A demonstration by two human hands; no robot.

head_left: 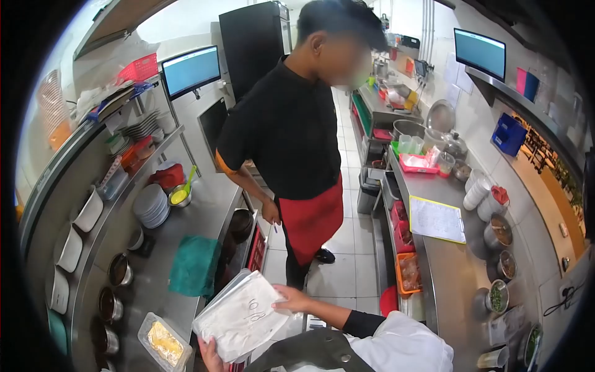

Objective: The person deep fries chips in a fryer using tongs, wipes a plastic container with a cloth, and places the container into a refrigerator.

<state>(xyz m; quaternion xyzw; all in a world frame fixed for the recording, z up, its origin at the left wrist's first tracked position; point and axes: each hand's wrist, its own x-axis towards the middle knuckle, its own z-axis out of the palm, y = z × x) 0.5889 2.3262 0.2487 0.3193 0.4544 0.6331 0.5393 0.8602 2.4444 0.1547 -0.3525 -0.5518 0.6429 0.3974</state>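
Note:
My left hand (212,356) grips the lower left edge of a stack of white papers (242,322), its fingers closed on it. On the upper right edge of the same stack, my right hand (291,299) pinches the sheets. Dark handwritten marks show on the top sheet, and greyish layers stick out along its left side. Left of the papers, a clear plastic container (165,342) with yellow food sits on the steel counter. A green cloth (194,265) lies on that counter, further from me.
A person (279,136) in a black shirt and red apron stands in the aisle, a pen-like item in one hand. The left counter (204,192) holds stacked plates (151,206) and a bowl. Along the right counter are a clipboard (437,219), pots and food bowls.

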